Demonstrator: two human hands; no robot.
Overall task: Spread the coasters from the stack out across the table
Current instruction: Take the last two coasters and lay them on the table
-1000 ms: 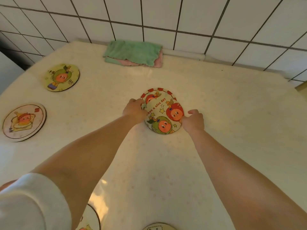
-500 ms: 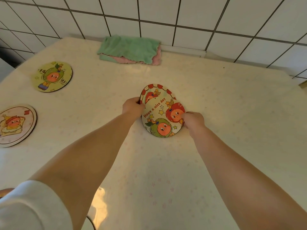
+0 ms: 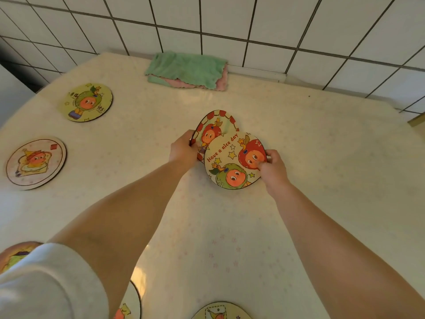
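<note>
While the right hand [image 3: 273, 168] pinches the right edge of the top coaster [image 3: 232, 161], thumb pressed on its printed face, the left hand [image 3: 182, 150] clamps the left rim of the red-bordered coaster [image 3: 212, 130] underneath. Both hands are closed on their discs, near the middle of the table [image 3: 322, 169]. The top coaster overlaps the lower one, slid toward the person and to the right, so only the far-left part of the lower disc shows. Whether either is lifted clear of the cloth cannot be told.

Red lettering on the top coaster reads "Have a nice day", running up from lower left to upper right, above two cartoon fruit faces, one red, one green, with yellow stars. The lower one shows a red-and-white edge and an orange-faced figure.

Out to the left lie two coasters flat and well apart: a green one [image 3: 88, 102] farther back with small writing too fine to read, and a pale one [image 3: 35, 163] nearer. At the bottom edge three more peek in: one [image 3: 132, 305] beside the white sleeve [image 3: 50, 286], one [image 3: 220, 311] at centre, one [image 3: 13, 255] at far left behind the sleeve. A folded green cloth [image 3: 187, 67] over a pink one [image 3: 222, 81] sits at the far table edge against the tiled wall [image 3: 264, 19].
</note>
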